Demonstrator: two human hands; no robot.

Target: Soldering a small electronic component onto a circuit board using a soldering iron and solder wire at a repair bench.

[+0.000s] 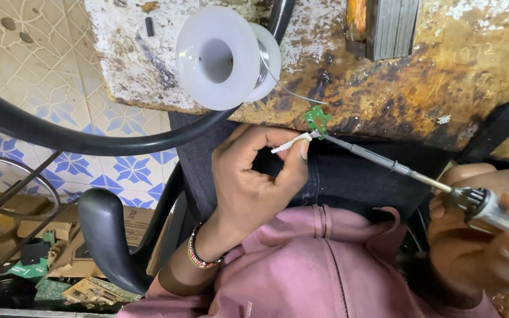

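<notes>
Green circuit board [317, 119], white solder spool [226, 58], pink top [301, 265], seemingly blue-flowered floor tiles [131, 168].

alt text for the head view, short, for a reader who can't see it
Seen from above, the left hand pinches a white cable end against a small green circuit board at the edge of a worn workbench, while the right hand holds a soldering iron with its tip at the board. A white spool of solder wire sits on the bench.

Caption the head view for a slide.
Left hand pinches a white cable at a small green board; right hand holds soldering iron.
</notes>
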